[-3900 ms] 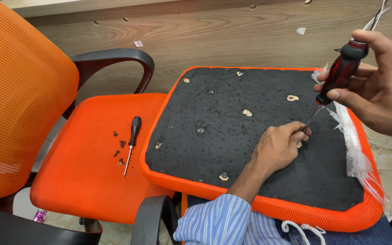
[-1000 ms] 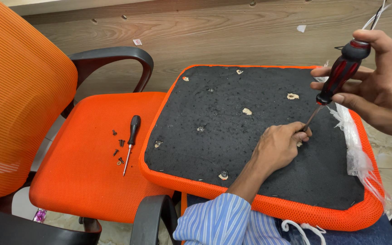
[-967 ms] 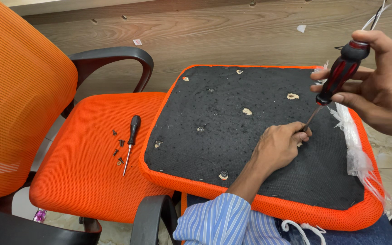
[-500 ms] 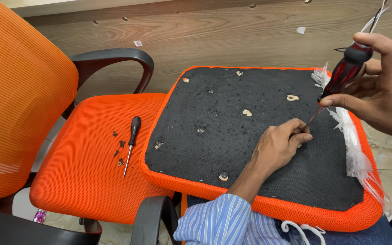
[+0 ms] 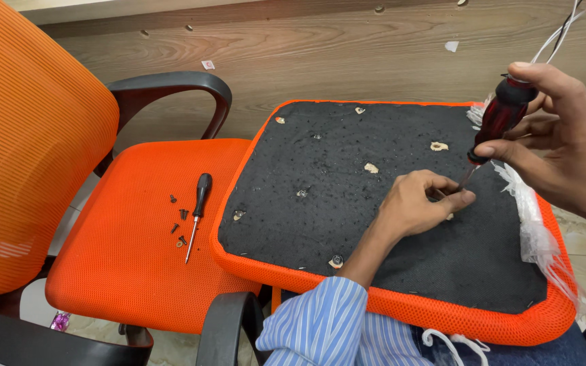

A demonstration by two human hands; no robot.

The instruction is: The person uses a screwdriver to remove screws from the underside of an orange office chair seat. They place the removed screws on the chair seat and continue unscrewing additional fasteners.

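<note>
Vs ~0.5 s back: R hand (image 5: 564,146) has shifted a bit on the red/black screwdriver (image 5: 500,118), thumb now over the handle cap, fingers wrapped lower on the grip. Handle looks slightly more upright. Over the ~4 s span the tip hardly leaves one spot, so this reads as turning in place, not relocating. My read: a fastener is being worked at that spot and isn't done.

L hand (image 5: 418,203) is pinched narrow at the shaft tip, fingertips (image 5: 459,198) closed around something small right where the blade meets the black seat underside (image 5: 374,224). Can't tell whether it's a screw or just the shaft being steadied, too small and covered by the fingers. L hand pos basically unchanged, forearm in the striped blue sleeve (image 5: 320,325) still lying across the front orange rim.

Geometry: screwdriver tilts down-left from R hand, tip lands just beside L fingertips, both touching the pad on its right half. Pad sits upside down across the person's lap, partly overlapping the orange chair seat (image 5: 123,237).

Not in either grip: second, smaller black screwdriver (image 5: 197,213) on the chair seat with loose screws (image 5: 179,227) just beside it, well apart from both hands. Unmoved across the frames. Clear plastic wrap (image 5: 534,224) hangs off the pad's right edge, under R hand.
</note>
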